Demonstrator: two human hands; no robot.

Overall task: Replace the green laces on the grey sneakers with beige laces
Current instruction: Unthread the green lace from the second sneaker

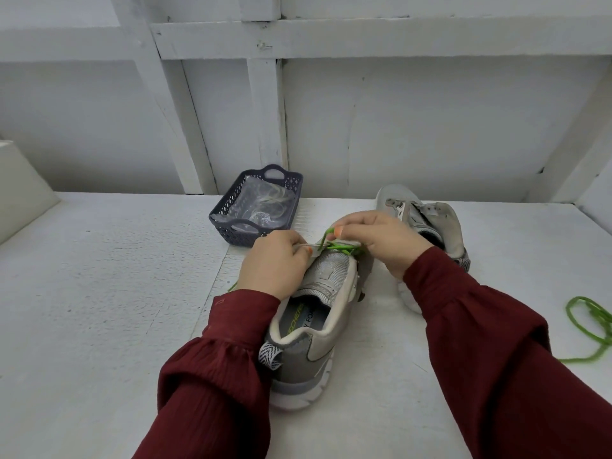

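Far sneaker (437,220) is lying stripped; right hand (381,241) is pinching green lace (344,248) from near sneaker (318,332), left hand (271,263) pinching its upper; 0 beige fitted.

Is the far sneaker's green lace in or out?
Out, it seems: the far sneaker shows no green on its upper, and a loose green lace lies on the table nearby.

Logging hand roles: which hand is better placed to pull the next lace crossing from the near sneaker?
Likely right: the right hand pinches a loop of the lace, while the left hand grips the near sneaker by its tongue, steadying it.
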